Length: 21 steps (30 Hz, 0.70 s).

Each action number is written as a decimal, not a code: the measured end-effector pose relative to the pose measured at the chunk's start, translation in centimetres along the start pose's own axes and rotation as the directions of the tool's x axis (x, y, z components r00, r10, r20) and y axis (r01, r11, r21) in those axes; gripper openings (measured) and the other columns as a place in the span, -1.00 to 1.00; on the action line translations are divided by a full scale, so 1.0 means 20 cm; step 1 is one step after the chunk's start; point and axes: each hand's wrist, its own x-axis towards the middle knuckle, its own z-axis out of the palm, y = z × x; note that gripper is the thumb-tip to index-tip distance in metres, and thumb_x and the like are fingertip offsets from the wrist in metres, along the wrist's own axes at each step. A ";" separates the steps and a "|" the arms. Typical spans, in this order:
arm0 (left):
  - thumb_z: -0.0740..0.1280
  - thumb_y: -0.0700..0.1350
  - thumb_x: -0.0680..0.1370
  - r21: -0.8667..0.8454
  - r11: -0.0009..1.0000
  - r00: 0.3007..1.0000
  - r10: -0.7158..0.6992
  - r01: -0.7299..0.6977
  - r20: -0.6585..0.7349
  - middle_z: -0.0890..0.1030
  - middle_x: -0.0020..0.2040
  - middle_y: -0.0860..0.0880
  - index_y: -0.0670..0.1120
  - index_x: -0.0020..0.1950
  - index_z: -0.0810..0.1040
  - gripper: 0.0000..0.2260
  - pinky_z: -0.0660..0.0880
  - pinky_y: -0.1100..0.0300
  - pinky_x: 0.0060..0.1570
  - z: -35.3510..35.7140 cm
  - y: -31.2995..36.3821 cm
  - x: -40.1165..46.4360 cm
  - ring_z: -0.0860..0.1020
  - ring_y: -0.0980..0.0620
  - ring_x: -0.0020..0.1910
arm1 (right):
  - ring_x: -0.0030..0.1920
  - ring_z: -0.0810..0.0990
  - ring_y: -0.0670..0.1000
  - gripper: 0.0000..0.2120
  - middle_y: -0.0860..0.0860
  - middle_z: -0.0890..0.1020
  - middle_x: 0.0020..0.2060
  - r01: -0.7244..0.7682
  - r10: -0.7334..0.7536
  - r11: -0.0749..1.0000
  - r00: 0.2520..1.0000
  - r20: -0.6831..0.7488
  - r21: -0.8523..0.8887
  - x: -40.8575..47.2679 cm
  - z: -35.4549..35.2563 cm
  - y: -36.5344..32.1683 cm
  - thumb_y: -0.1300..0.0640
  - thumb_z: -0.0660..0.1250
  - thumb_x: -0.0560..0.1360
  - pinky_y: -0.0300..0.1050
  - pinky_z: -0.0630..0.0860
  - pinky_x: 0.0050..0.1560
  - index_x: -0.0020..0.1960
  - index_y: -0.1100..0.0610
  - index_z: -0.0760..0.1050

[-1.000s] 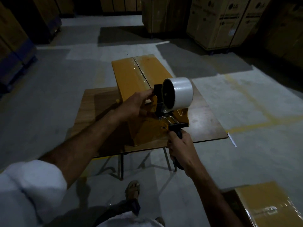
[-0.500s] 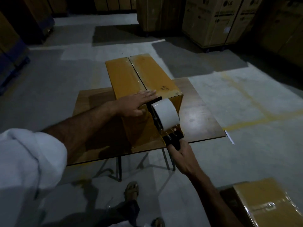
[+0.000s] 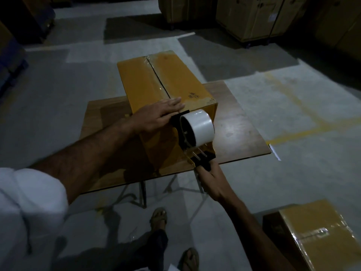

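The cardboard box [image 3: 166, 83] is sitting lengthwise on the wooden worktop [image 3: 240, 133], its two top flaps meeting along a dark centre seam. The left hand [image 3: 158, 114] is lying flat on the box's near top edge, fingers [image 3: 175, 101] straight and close together, pressing across the near end of that seam and holding nothing. The tape dispenser [image 3: 182, 133], carrying a fat white roll [image 3: 201, 127], is lying against the box's near end face, just below the left hand. The right hand [image 3: 212, 178] is gripping the dispenser's black handle at the foot of that face. Its fingers appear to be wrapped round the handle, though the dim light is hiding most of them. Another carton [image 3: 316, 237] is resting on the floor [image 3: 293, 114], well apart from the box toward the near right.
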 end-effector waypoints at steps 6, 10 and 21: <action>-0.02 0.24 0.71 -0.027 0.998 0.999 -0.050 0.050 -0.015 0.07 0.66 0.19 0.22 0.64 0.12 -0.52 0.16 -0.06 0.49 0.01 -0.02 0.00 0.04 0.23 0.55 | -0.55 0.20 -0.07 -0.77 -0.08 0.30 -0.47 -0.210 0.191 0.946 0.977 0.098 0.247 -0.02 0.08 -0.13 0.02 0.26 0.55 -0.22 0.18 -0.51 -0.26 -0.06 0.33; 0.01 0.19 0.74 -0.020 0.999 0.999 -0.037 0.037 0.016 0.04 0.67 0.18 0.21 0.65 0.17 -0.55 0.15 -0.13 0.57 0.00 0.02 0.01 0.04 0.15 0.62 | -0.53 0.24 -0.05 -0.77 -0.06 0.33 -0.48 -0.411 0.402 0.881 0.911 0.088 0.235 -0.13 0.06 -0.02 0.00 0.25 0.65 -0.17 0.17 -0.45 -0.15 0.04 0.36; 0.28 0.21 0.64 0.162 0.983 0.995 -0.071 0.081 -0.066 -0.03 0.70 0.03 0.13 0.70 0.03 -0.30 0.15 -0.07 0.56 0.07 0.05 0.00 0.04 -0.03 0.66 | -0.15 0.56 0.08 -0.73 -0.01 0.58 -0.19 -0.227 0.210 0.974 0.884 -0.417 0.008 0.00 -0.17 0.17 -0.17 0.25 0.58 0.10 0.51 -0.08 0.00 0.04 0.50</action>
